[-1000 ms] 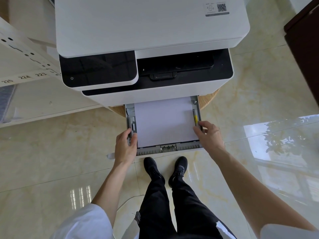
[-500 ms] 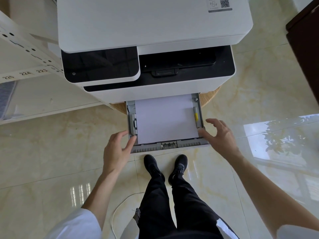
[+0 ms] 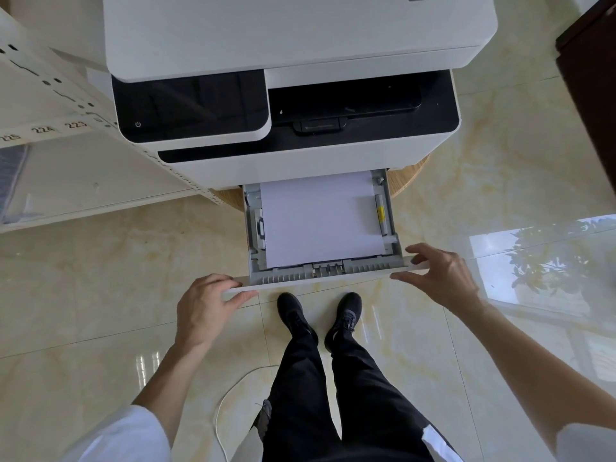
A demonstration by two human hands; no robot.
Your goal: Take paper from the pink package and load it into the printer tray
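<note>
The white printer [image 3: 300, 38] stands in front of me with its grey paper tray [image 3: 333, 275] pulled out. A flat stack of white paper [image 3: 320, 221] lies in the tray between the side guides. My left hand [image 3: 203, 308] holds the left end of the tray's white front panel, fingers over the top and thumb below. My right hand [image 3: 440, 278] touches the right end of the panel with spread fingers. The pink package is not in view.
The printer rests on a round wooden stand [image 3: 406, 178]. A white metal shelf rack [image 3: 50, 128] stands at the left. A dark wooden cabinet [image 3: 593, 95] is at the far right. A white cable [image 3: 226, 405] lies on the glossy tiled floor by my feet.
Both hands left the paper and side guides and came back to the two ends of the tray's front panel. The view has shifted closer.
</note>
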